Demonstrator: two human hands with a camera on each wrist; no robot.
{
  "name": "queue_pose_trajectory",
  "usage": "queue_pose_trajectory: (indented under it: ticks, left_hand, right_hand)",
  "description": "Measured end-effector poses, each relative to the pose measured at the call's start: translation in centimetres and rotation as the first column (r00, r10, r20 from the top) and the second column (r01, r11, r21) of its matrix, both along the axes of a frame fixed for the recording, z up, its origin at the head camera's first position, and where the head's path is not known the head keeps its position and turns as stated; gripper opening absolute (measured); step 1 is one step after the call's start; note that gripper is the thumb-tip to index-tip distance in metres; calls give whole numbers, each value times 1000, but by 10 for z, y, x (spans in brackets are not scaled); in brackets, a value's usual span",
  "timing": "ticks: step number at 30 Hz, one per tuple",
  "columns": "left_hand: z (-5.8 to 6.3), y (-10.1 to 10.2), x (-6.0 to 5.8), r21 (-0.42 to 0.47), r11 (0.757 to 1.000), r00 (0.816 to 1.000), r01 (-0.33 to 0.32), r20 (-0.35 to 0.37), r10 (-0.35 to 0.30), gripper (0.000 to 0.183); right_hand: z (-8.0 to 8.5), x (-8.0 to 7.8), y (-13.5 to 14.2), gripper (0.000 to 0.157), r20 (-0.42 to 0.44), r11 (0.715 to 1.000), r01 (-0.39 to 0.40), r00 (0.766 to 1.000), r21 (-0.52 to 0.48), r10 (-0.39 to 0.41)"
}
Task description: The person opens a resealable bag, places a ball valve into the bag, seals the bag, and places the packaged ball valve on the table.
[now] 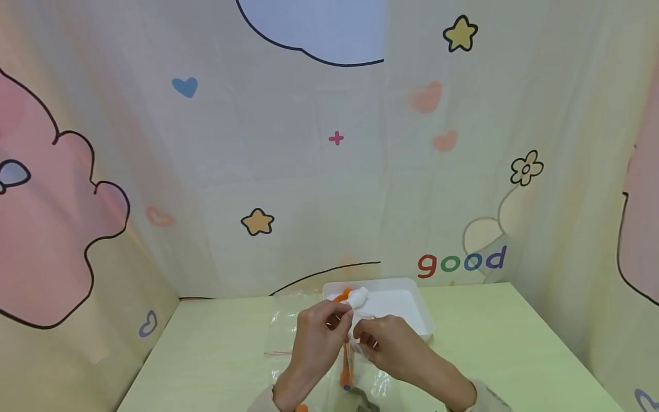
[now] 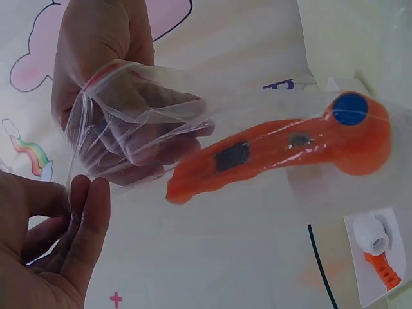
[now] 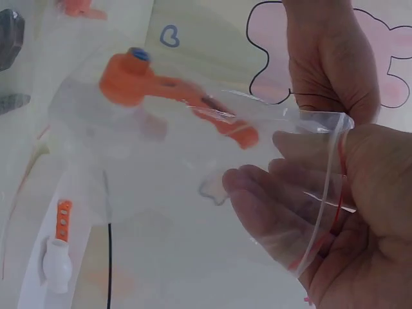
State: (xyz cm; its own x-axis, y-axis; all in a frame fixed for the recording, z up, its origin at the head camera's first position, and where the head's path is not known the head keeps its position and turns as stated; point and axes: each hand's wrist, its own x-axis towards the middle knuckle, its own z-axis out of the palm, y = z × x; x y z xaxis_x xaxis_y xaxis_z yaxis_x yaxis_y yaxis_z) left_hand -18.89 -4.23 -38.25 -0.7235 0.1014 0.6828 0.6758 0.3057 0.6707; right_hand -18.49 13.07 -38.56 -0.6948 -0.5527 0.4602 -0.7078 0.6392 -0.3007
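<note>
A clear zip bag [image 2: 96, 106] with a red seal line holds an orange plastic piece [image 2: 270, 141], which has a grip-like handle, a rounded head and a blue disc. In the head view this orange piece hangs below the hands. My left hand [image 1: 318, 337] pinches the bag near its mouth with thumb and fingers. My right hand [image 1: 399, 343] has its fingers inside the bag's mouth, seen through the film in the right wrist view. Its fingertips are slightly bent and apart from the orange piece's handle end [image 3: 244, 135].
A white tray [image 1: 424, 326] stands at the back of the pale green table [image 1: 479, 343]. In it lies a white rounded piece [image 1: 358, 297] with an orange perforated part [image 3: 64, 219]. Another clear bag [image 1: 280, 326] lies flat on the left. Grey pieces [image 1: 365, 400] are near the front edge.
</note>
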Motion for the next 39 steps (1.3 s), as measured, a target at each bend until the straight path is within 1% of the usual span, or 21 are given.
queue_pose_trajectory:
  ticks: [4, 7, 10, 14, 16, 19, 22, 25, 27, 28, 30, 33, 35, 37, 39]
  left_hand:
    - [2, -2, -1, -2, 1000, 1000, -6, -1, 6, 13]
    - [3, -3, -2, -10, 1000, 1000, 1, 19, -1, 10]
    - [3, -4, -2, -22, 1000, 1000, -1, 31, 2, 9]
    - [3, -6, -3, -63, 997, 999, -34, 26, 36, 8]
    - [3, -8, -4, -80, 996, 999, -47, 23, 49, 8]
    - [5, -11, -4, -75, 996, 998, -49, 25, 51, 9]
    - [7, -14, -4, -39, 998, 998, -42, 53, 44, 10]
    - [8, -15, -4, 5, 999, 996, -45, 83, 45, 10]
    - [8, -15, -4, 39, 998, 994, -52, 99, 48, 9]
    - [8, -15, -4, 55, 997, 994, -57, 101, 51, 9]
    - [8, -14, -4, 87, 994, 993, -66, 100, 57, 10]
    - [8, -14, -3, 131, 988, 994, -83, 87, 72, 13]
    - [8, -13, -3, 153, 984, 994, -90, 82, 78, 14]
    - [8, -13, -2, 169, 981, 993, -96, 89, 82, 14]
    - [7, -12, 0, 182, 979, 992, -93, 99, 76, 14]
  right_hand:
    - [7, 4, 2, 15, -73, 998, -53, 996, -44, 50]
    - [12, 9, 4, 14, -122, 991, -99, 989, -87, 88]
    - [17, 15, 6, 13, -156, 985, -129, 982, -117, 110]
    - [23, 21, 11, 12, -199, 977, -152, 973, -148, 121]
    - [27, 24, 15, 7, -227, 971, -172, 965, -167, 132]
    - [30, 26, 20, 3, -268, 961, -202, 952, -190, 147]
    - [32, 29, 23, 4, -279, 954, -214, 948, -209, 151]
    - [29, 34, 23, 8, -275, 958, -167, 956, -234, 100]
    - [24, 39, 20, 9, -288, 957, -108, 957, -267, 28]
    - [21, 41, 18, 10, -304, 955, -85, 953, -286, -6]
    - [14, 45, 12, 13, -351, 946, -50, 934, -319, -69]
    - [4, 49, 3, 16, -370, 938, 12, 917, -346, -149]
    - [-3, 50, -2, 16, -350, 936, 64, 917, -345, -192]
    - [-7, 49, -6, 15, -296, 932, 136, 924, -337, -242]
    - [-10, 48, -9, 14, -249, 925, 198, 925, -325, -286]
